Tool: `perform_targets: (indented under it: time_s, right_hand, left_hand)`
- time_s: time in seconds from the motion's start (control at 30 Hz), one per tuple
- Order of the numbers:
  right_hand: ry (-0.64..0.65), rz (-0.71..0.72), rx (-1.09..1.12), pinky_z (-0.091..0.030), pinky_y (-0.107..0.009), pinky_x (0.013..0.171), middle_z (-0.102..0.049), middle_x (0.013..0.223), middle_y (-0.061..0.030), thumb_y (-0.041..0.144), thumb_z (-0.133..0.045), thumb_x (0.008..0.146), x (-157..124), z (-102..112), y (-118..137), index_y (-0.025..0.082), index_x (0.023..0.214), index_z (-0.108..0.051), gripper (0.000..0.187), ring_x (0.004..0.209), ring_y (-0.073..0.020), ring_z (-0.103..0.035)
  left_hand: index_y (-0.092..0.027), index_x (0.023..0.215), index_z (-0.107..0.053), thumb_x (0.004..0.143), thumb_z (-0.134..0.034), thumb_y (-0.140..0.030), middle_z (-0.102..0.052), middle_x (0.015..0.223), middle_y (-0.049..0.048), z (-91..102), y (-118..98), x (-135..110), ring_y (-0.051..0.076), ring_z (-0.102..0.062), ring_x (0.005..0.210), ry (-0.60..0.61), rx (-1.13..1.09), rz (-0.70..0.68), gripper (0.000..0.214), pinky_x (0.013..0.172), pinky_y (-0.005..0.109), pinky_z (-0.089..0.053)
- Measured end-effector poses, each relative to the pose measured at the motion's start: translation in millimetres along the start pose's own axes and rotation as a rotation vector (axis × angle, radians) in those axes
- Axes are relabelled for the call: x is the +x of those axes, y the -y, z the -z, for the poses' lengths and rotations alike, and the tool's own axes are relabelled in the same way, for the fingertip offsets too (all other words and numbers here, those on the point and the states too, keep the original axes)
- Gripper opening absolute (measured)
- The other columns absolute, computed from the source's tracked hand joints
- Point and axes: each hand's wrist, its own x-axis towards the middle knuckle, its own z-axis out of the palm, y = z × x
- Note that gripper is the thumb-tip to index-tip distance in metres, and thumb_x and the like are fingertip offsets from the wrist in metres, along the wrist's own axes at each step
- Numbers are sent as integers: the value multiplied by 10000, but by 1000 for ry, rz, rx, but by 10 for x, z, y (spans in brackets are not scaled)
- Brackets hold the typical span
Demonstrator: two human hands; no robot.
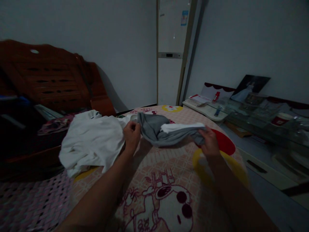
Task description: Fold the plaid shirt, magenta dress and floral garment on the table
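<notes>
A grey garment [159, 130] with a white part on top is stretched between both hands just above the bed. My left hand [131, 134] is closed on its left end. My right hand [209, 141] is closed on its right end. A crumpled white garment [93, 140] lies on the bed to the left, touching my left hand's side. Underneath is a pink bedspread [169, 180] with a cartoon dog print.
A dark wooden headboard [50, 77] stands at the left. A tall white air conditioner [172, 51] is in the far corner. On the right a low glass-topped cabinet [256, 112] carries papers, a framed picture and a red cup [281, 119].
</notes>
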Motion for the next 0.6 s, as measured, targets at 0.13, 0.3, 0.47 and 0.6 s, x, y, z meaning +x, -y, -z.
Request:
perform_targets:
  time_s: [0.13,0.3,0.47,0.6]
  right_hand:
    - [-96,36,247,-578,-313,816,-741,898,6,305,-765,722,73,47,310,256,975,-682,271,876,-167,-707]
    - [31,-73,281,-592,-351,795,-761,877,-25,272,-785,667,-44,5,379,233,927,-704,275,861,-221,-723]
    - [162,-213,298,-598,-369,738,-763,796,-35,308,-797,624,-162,-82,336,229,830,-694,243,774,-243,-731]
    - [215,-282,299,-596,-364,722,-764,782,-29,333,-807,604,-230,-171,290,227,831,-689,276,736,-235,-726]
  left_hand:
    - [-176,810,-587,765,-569,-242,-614,783,-2,77,22,83,138,-575,715,-44,-16,-41,82,661,239,-473]
    - [-183,1078,-635,817,-565,-201,-657,1100,72,1,-255,-134,188,-613,996,120,-15,-321,271,914,335,-494]
    - [-175,1152,-664,836,-601,-289,-702,1062,82,-235,-367,-445,185,-643,865,725,-164,-221,341,771,295,-508]
    - [-148,1121,-667,809,-619,-285,-686,883,36,-436,-403,-716,147,-583,719,997,-265,-125,344,638,238,-441]
